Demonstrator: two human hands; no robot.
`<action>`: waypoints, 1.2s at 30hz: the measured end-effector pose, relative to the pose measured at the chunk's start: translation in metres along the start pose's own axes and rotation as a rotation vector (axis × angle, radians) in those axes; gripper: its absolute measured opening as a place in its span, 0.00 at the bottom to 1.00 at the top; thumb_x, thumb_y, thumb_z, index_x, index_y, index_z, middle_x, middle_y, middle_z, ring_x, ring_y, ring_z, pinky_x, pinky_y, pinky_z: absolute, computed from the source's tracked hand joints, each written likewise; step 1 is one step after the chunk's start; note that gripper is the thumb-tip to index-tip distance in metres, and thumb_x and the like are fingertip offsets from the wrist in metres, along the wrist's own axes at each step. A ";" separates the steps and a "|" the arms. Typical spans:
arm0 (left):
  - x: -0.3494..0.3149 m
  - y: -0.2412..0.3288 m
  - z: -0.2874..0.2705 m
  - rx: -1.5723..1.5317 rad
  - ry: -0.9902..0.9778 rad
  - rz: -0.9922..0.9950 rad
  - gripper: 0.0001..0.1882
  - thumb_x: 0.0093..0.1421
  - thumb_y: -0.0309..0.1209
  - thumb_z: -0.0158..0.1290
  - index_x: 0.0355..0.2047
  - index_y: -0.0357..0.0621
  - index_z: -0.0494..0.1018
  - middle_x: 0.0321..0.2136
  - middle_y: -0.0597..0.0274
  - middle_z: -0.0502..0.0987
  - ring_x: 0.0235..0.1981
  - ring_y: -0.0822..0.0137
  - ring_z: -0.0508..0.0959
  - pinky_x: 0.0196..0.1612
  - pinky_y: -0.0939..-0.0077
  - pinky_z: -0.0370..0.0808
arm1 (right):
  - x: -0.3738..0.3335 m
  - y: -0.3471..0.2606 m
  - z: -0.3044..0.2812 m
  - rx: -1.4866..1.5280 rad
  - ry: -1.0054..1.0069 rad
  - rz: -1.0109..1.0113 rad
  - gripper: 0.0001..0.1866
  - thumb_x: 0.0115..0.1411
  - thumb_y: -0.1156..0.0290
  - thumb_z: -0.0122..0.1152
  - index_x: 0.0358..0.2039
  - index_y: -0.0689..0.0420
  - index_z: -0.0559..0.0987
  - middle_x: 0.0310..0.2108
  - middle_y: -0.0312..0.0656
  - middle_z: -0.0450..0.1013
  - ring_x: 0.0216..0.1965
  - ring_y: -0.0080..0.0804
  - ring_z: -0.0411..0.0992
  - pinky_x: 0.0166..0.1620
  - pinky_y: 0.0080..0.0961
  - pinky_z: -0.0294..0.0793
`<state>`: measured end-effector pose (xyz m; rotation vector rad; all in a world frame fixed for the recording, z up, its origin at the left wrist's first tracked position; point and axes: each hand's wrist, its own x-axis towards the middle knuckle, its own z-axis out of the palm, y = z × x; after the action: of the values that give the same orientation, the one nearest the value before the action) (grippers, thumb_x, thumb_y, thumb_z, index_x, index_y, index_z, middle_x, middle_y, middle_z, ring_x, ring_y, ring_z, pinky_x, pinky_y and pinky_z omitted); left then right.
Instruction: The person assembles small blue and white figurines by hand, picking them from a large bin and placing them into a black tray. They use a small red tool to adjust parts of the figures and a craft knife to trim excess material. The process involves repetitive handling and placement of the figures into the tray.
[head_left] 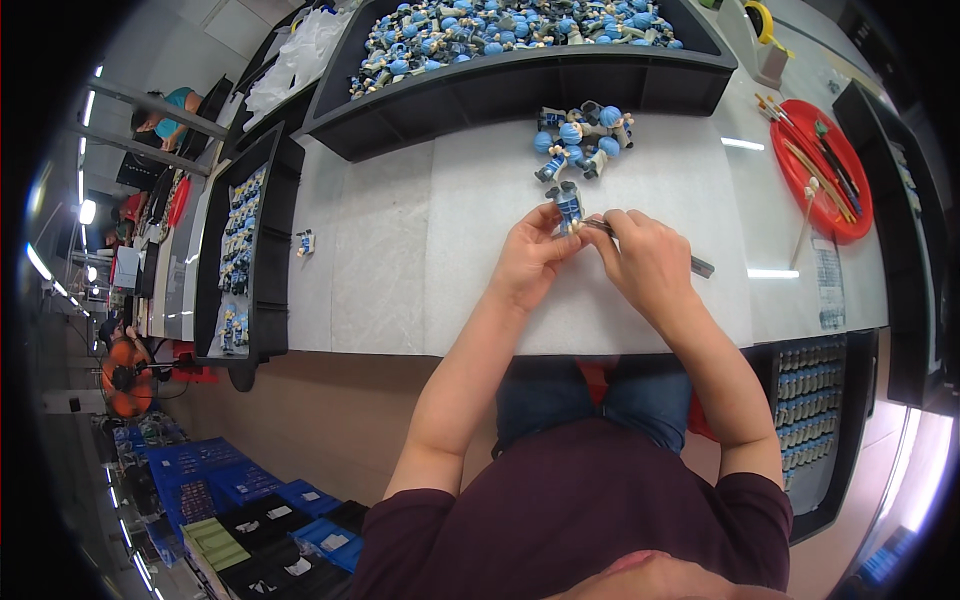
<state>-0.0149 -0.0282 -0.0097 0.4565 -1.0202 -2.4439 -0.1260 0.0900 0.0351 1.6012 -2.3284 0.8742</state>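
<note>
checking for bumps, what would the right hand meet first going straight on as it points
The right hand would likely meet the figure in the left hand first; depth is unclear.

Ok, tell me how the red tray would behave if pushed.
The red tray would probably slide, standing on a smooth, shiny tabletop. Its thin tools would likely roll or shift, lying loose; ones overhanging the rim might fall out.

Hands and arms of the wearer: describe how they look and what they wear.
Left hand and right hand are bare, without gloves; no watch or bracelet shows. The forearms are uncovered too. Short, plain, dark maroon sleeves end just above the elbows.
</note>
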 end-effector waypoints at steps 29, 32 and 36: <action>-0.006 0.005 0.012 0.195 -0.066 -0.066 0.15 0.61 0.40 0.50 0.38 0.39 0.71 0.29 0.60 0.76 0.26 0.74 0.74 0.30 0.83 0.72 | -0.026 0.028 -0.015 1.068 -0.151 0.350 0.18 0.60 0.72 0.55 0.50 0.63 0.70 0.42 0.43 0.71 0.36 0.22 0.70 0.40 0.18 0.71; -0.007 0.004 0.009 0.241 -0.074 -0.047 0.16 0.61 0.41 0.49 0.39 0.39 0.73 0.28 0.64 0.76 0.25 0.77 0.71 0.30 0.84 0.69 | -0.040 0.017 0.001 1.199 -0.155 0.435 0.15 0.59 0.73 0.57 0.45 0.67 0.71 0.39 0.42 0.72 0.36 0.23 0.71 0.41 0.20 0.73; -0.006 0.001 0.011 0.339 -0.041 0.021 0.14 0.62 0.36 0.49 0.41 0.38 0.74 0.29 0.66 0.76 0.27 0.79 0.71 0.32 0.84 0.68 | -0.051 0.008 0.014 1.256 -0.032 0.510 0.13 0.58 0.75 0.58 0.42 0.67 0.72 0.37 0.42 0.72 0.36 0.24 0.71 0.40 0.19 0.73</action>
<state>-0.0148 -0.0197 -0.0011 0.5013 -1.4576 -2.2747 -0.1100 0.1240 -0.0025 1.1743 -2.2788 2.8032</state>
